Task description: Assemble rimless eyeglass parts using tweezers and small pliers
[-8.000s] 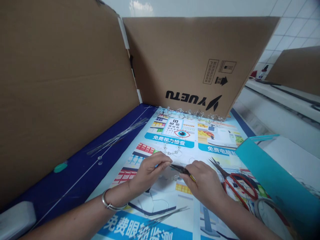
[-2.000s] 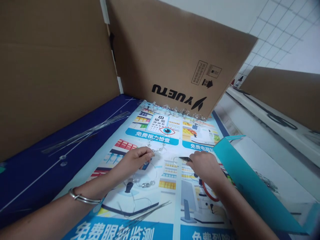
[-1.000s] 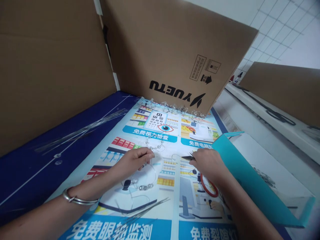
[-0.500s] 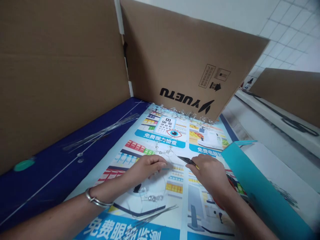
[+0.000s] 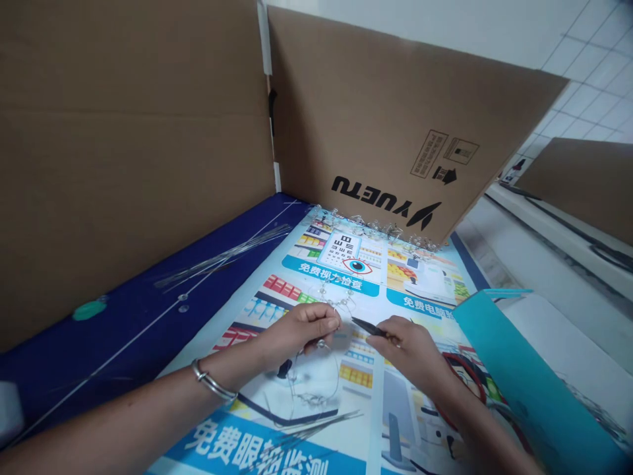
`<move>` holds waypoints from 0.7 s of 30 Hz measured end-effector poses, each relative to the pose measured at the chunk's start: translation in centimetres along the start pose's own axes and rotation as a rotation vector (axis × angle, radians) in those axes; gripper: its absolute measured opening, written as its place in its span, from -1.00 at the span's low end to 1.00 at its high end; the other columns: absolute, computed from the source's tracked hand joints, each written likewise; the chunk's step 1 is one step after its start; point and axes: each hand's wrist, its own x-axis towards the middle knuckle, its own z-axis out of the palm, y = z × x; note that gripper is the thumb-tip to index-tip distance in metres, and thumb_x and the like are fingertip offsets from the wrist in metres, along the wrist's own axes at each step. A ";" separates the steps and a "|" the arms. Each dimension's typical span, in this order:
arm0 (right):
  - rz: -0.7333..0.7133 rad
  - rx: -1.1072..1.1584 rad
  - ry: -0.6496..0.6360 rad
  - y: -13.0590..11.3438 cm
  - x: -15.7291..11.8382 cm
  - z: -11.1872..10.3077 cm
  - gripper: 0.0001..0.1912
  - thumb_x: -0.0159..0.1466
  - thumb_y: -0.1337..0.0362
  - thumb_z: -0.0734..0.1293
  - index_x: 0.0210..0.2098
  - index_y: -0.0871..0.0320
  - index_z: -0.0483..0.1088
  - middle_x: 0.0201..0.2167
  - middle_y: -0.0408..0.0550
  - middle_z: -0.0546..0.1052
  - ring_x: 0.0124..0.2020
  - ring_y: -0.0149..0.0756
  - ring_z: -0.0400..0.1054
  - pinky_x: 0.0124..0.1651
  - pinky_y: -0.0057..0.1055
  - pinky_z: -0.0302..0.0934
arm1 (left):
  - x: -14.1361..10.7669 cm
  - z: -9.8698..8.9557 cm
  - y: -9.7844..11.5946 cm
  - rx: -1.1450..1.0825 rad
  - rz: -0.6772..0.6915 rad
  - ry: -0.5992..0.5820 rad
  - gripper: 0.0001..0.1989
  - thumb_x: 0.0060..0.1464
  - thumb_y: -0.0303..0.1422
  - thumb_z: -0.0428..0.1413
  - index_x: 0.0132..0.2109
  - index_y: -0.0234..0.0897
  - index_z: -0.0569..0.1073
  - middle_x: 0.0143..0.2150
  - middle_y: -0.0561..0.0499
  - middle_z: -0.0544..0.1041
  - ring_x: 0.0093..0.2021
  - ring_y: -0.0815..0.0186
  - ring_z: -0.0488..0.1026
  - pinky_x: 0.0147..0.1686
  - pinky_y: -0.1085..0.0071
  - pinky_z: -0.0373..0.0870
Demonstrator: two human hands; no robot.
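- my left hand [image 5: 304,330] was almost closed, its fingers curled and the thumb lying over them, pinching a thin beaded wire [image 5: 339,386].
- my right hand [image 5: 410,349] was in a narrow pinch around small black needle-nose pliers [image 5: 370,328], with the tips pointing toward my left hand and ending just beside its fingers. the wire was too fine for me to tell whether the tips had hold of it.
- the beaded wire ran through my left hand: a strand of clear beads [image 5: 336,300] lay just ahead of that hand, and a loose loop hung down from it toward me.
- for work this fine, i judged it best to keep both hands low and close together, hold the wire firmly right by the pliers' tips, and make small, slow movements so the loop wouldn't spring.
- a silver bangle [image 5: 212,381] sat on my left wrist.
- under both hands lay a printed poster [image 5: 316,280].
- off to the left of my left hand, loose straight wires [image 5: 222,257] lay on a dark blue mat [image 5: 123,330].
- to the right of my right hand were red-handled scissors [image 5: 462,376], with a teal folder [image 5: 534,369] just beyond them.
- far ahead of my hands, a row of clear beaded pieces [image 5: 376,227] lined the poster's far edge, below a cardboard panel [image 5: 395,132].
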 end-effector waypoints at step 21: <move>-0.076 0.198 -0.077 -0.1 0.2 0.7 -0.66 0.24 0.06 0.13 -0.46 0.14 0.35 -0.51 -0.18 0.40 -0.46 -0.44 0.24 -0.43 -0.54 0.02 | -0.2 -0.2 0.2 0.147 -0.034 -0.228 -0.67 -0.01 -0.09 0.01 -0.34 -0.30 0.38 -0.55 0.12 0.34 -0.67 0.55 0.10 -0.68 0.59 0.02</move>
